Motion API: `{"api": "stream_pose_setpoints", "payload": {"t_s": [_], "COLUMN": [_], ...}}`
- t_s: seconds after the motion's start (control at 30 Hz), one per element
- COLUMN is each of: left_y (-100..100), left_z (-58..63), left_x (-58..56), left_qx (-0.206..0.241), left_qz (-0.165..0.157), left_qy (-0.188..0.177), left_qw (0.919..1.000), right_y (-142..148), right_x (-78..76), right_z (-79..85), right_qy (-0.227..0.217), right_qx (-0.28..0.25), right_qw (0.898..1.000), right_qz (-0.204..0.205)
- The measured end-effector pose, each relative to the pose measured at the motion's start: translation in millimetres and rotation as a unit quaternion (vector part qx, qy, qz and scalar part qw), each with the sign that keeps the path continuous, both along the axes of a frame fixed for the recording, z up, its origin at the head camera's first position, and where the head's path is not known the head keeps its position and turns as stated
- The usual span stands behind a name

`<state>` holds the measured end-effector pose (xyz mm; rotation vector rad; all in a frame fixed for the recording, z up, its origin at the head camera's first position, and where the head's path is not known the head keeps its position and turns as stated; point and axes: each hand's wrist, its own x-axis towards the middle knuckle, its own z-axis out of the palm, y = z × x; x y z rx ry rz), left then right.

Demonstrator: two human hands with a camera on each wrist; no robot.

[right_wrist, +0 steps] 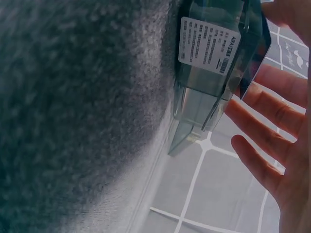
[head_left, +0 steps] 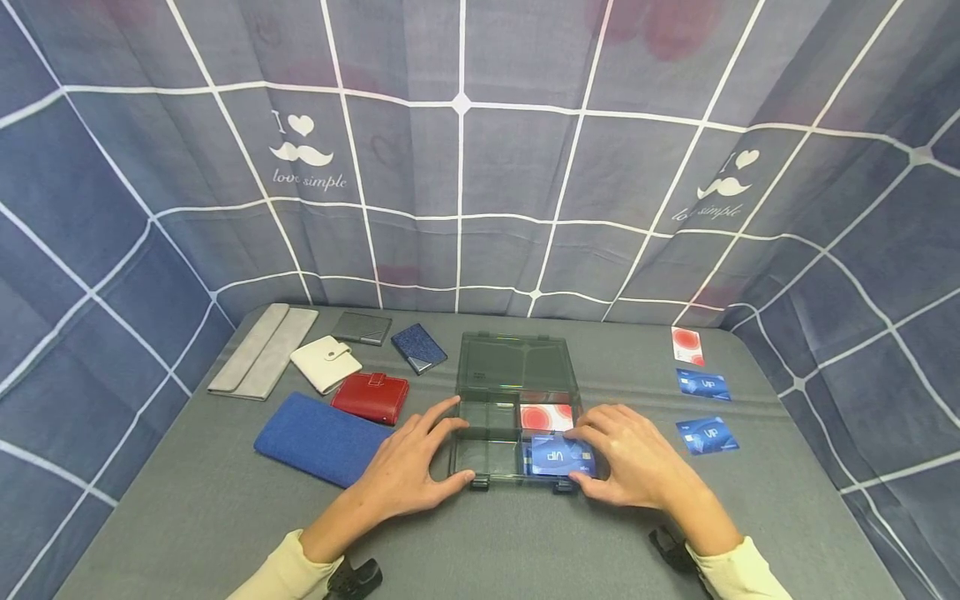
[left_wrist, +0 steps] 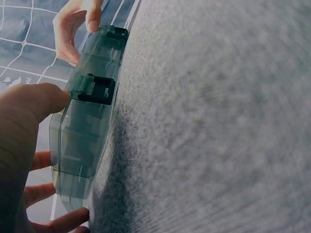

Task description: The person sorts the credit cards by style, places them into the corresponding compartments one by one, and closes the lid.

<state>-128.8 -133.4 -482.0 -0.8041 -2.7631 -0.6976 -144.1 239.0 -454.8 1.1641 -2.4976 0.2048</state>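
Note:
A see-through greenish plastic box (head_left: 487, 457) with compartments lies on the table, its lid (head_left: 513, 358) swung open to the back. My left hand (head_left: 408, 462) holds the box's left side, thumb at the front edge; the left wrist view shows that thumb beside a dark latch (left_wrist: 99, 90). My right hand (head_left: 633, 458) pinches a blue VIP card (head_left: 557, 456) between thumb and fingers, over the front right compartment. Another blue card shows partly under it. A red-and-white card (head_left: 546, 417) lies in the back right compartment. The right wrist view shows a white label (right_wrist: 209, 46) on the box.
On the right lie a red-and-white card (head_left: 687, 346) and two blue VIP cards (head_left: 702, 384). To the left are a blue wallet (head_left: 322, 437), a red wallet (head_left: 371, 397), a cream wallet (head_left: 325, 364), a grey folder (head_left: 262, 350) and two small card holders (head_left: 418, 347). A checked curtain (head_left: 510, 167) surrounds the table.

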Motion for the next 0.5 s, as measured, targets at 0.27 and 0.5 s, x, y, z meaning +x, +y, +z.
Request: {"api": "stream_pose_setpoints", "payload": {"t_s": [0.27,0.5], "left_y": [0.6,0.1], "left_z": [-0.3,-0.3], "left_x": [-0.6,-0.1], "left_qx": [0.001,0.002], "left_qz": [0.0,0.001], "left_qy": [0.0,-0.001], "left_qw": [1.0,1.0], "right_y": [-6.4,-9.3], "right_x": [1.6,1.3], "right_z": [-1.9,-4.0], "right_qy": [0.007,0.025], "right_qx": [0.004,-0.005], "right_qw": [1.0,1.0], "right_qz": [-0.001,0.016]}}
